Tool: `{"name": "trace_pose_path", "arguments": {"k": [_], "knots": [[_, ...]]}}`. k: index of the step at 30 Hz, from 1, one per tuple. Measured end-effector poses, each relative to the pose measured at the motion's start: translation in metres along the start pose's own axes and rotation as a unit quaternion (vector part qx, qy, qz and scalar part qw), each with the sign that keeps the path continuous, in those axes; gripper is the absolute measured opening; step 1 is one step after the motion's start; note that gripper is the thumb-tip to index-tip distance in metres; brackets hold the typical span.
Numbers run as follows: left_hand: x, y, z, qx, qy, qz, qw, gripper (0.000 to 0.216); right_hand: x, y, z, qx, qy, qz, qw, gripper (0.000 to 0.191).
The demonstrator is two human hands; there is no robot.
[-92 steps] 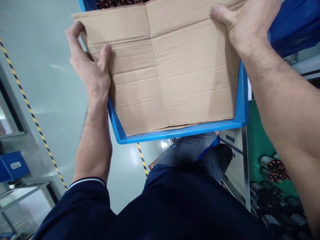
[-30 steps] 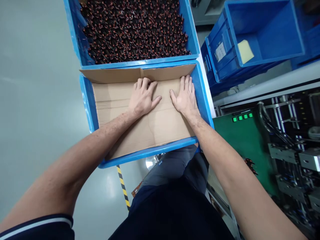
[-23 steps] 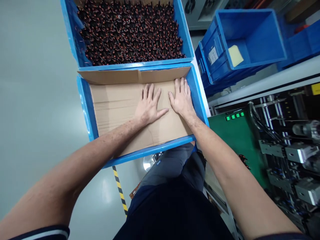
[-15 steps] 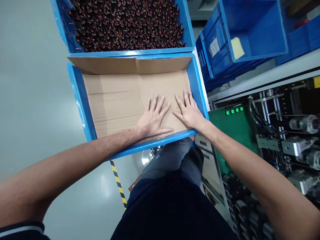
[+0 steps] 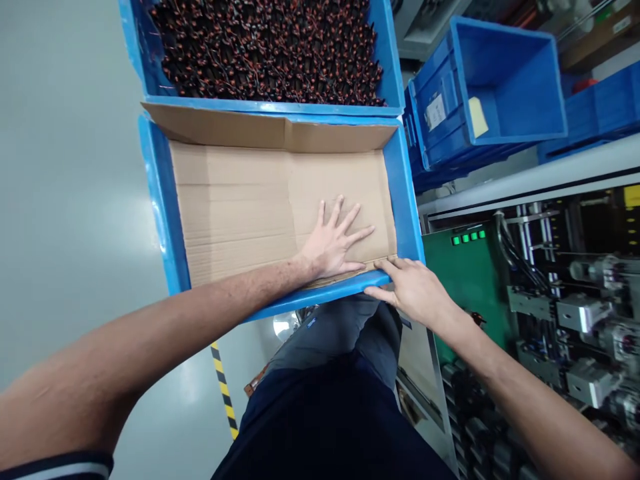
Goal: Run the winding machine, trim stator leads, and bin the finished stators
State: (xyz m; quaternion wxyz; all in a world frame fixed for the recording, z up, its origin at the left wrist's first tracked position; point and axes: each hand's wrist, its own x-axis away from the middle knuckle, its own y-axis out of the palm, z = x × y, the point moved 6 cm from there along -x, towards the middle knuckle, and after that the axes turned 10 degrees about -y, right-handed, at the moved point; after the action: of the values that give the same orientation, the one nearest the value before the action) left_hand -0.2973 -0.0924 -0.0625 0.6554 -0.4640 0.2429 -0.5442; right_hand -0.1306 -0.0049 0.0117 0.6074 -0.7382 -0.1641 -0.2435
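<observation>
A brown cardboard sheet [image 5: 235, 200] lines the floor of a blue plastic crate [image 5: 156, 200], with its far flap folded up against the back wall. My left hand [image 5: 334, 241] lies flat on the cardboard near the crate's front right, fingers spread, holding nothing. My right hand [image 5: 413, 290] rests on the crate's near right corner, its fingers curled over the rim and touching the cardboard's edge there.
Behind this crate stands another blue crate [image 5: 390, 60] packed with several dark copper-wound parts [image 5: 265, 47]. Stacked blue crates [image 5: 490, 87] stand at the right, the top one holding a yellow slip. A machine with a green panel [image 5: 475, 280] sits to the right. Grey floor with hazard tape [image 5: 223, 387] lies left.
My right hand has slid off the cardboard back to the crate's near right corner. My left hand has stayed flat on the sheet. Three seconds ago both hands held the cardboard up.
</observation>
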Motion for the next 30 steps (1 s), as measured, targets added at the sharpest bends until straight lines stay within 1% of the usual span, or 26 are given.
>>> {"name": "trace_pose_path", "arguments": {"k": [3,5,8,11,15,17,20,23,24,25,26,28,29,30], "knots": [[-0.004,0.002,0.003,0.018,-0.007,0.004,1.0,0.103,-0.004,0.0,0.004,0.01,0.01,-0.01,1.0,0.074],[-0.004,0.004,0.005,0.025,-0.016,0.009,1.0,0.104,-0.006,-0.001,0.008,0.004,0.013,-0.016,1.0,0.065],[-0.004,0.006,0.008,0.024,-0.023,0.009,0.999,0.102,-0.009,-0.004,0.009,-0.01,-0.005,-0.017,1.0,0.046],[-0.007,0.004,0.013,0.027,-0.024,0.01,0.999,0.102,-0.012,-0.007,0.005,0.006,0.001,-0.023,1.0,0.035],[-0.008,-0.002,0.014,0.031,-0.031,0.002,0.999,0.103,-0.014,-0.01,-0.003,0.015,0.02,-0.047,0.999,0.038],[-0.002,-0.004,0.011,0.023,-0.007,-0.009,1.0,0.097,-0.013,-0.014,-0.003,0.002,0.014,-0.046,0.999,0.042],[0.011,-0.006,0.001,0.004,0.026,-0.018,0.999,0.09,-0.013,-0.017,0.001,-0.026,-0.006,-0.043,0.999,0.043],[0.021,-0.008,-0.011,-0.009,0.019,-0.01,1.0,0.093,-0.015,-0.016,0.001,-0.062,-0.028,-0.029,0.997,0.043],[0.022,-0.008,-0.013,-0.012,0.018,-0.009,1.0,0.094,-0.016,-0.015,-0.001,-0.079,-0.036,-0.014,0.996,0.045],[0.023,-0.008,-0.013,-0.016,0.017,-0.011,1.0,0.095,-0.017,-0.015,-0.003,-0.099,-0.047,0.004,0.994,0.051],[0.023,-0.007,-0.012,-0.02,0.016,-0.014,1.0,0.097,-0.019,-0.015,-0.004,-0.12,-0.057,0.023,0.991,0.062],[0.021,-0.007,-0.01,-0.022,0.008,-0.015,1.0,0.102,-0.024,-0.012,-0.002,-0.157,-0.077,0.04,0.984,0.092],[0.02,-0.007,-0.009,-0.021,0.002,-0.014,1.0,0.106,-0.029,-0.009,0.002,-0.176,-0.083,0.033,0.98,0.108],[0.02,-0.007,-0.008,-0.02,-0.007,-0.012,1.0,0.111,-0.036,-0.006,0.007,-0.198,-0.086,0.018,0.976,0.119]]}}
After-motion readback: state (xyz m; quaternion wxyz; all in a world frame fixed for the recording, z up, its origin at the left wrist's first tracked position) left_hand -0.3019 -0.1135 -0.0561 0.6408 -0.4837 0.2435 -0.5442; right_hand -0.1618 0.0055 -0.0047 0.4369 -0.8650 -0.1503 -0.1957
